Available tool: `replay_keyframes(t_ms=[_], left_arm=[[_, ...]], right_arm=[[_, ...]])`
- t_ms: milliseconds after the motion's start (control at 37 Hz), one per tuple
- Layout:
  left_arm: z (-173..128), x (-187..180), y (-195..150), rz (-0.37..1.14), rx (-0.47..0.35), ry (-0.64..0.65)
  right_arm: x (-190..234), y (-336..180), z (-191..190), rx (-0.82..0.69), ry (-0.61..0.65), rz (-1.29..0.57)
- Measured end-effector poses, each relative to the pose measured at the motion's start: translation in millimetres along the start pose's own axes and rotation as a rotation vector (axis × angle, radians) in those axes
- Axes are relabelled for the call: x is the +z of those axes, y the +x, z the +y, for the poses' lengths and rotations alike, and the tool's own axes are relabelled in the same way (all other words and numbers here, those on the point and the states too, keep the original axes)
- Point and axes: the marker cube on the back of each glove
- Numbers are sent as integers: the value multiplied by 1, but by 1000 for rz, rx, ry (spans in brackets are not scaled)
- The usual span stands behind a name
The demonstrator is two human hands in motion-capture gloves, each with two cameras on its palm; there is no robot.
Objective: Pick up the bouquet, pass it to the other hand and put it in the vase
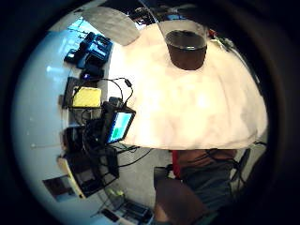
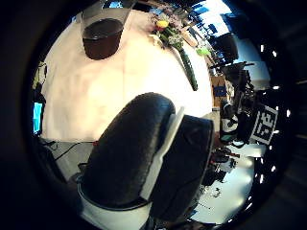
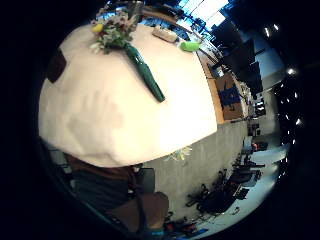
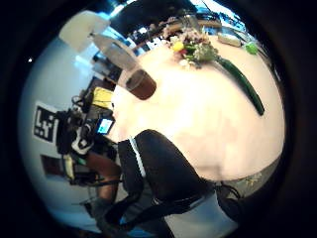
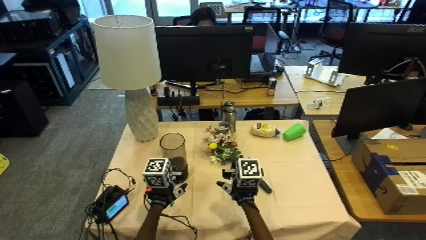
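Both hands are up over the near half of the tabletop (image 5: 306, 170), left hand (image 5: 162, 192) and right hand (image 5: 241, 189), fingers relaxed, holding nothing. Bouquet (image 5: 221, 149) lies mid-table, flowers toward the far edge, just right of the vase (image 5: 173, 150).

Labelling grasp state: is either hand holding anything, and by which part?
Nothing held. The bouquet lies on the table; left hand and right hand hover above it.

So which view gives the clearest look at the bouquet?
The right thumb side palm view: the bouquet lies whole on the table, blooms and green stem. The right little finger and left thumb views show it smaller; outside, a hand hides its stem.
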Motion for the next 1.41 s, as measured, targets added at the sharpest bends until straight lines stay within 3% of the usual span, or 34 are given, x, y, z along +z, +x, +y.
replay_keyframes(t_ms=[297, 379, 487, 622, 811, 919, 1055, 1190, 1406], left_arm=[[0, 5, -3, 17, -13, 2], [1, 3, -1, 14, -12, -5], [-3, 8, -2, 13, -8, -5], [-10, 17, -5, 15, -10, -5], [-10, 18, -7, 7, -15, -4], [-10, 19, -7, 21, -17, -7], [-6, 18, -8, 33, -27, -24], [-6, 21, -10, 33, -29, -37], [-12, 24, -10, 35, -21, -28]], right_arm=[[47, 84, -65, 133, -118, 1], [61, 102, -85, 154, -83, -35], [44, 111, -87, 185, -22, -47], [66, 125, -77, 258, -184, -72], [102, 115, -75, 219, -353, -303], [118, 117, -78, 262, -325, -292], [121, 124, -83, 357, -207, -151], [114, 125, -73, 411, -277, -84], [113, 130, -88, 388, -157, 3]])
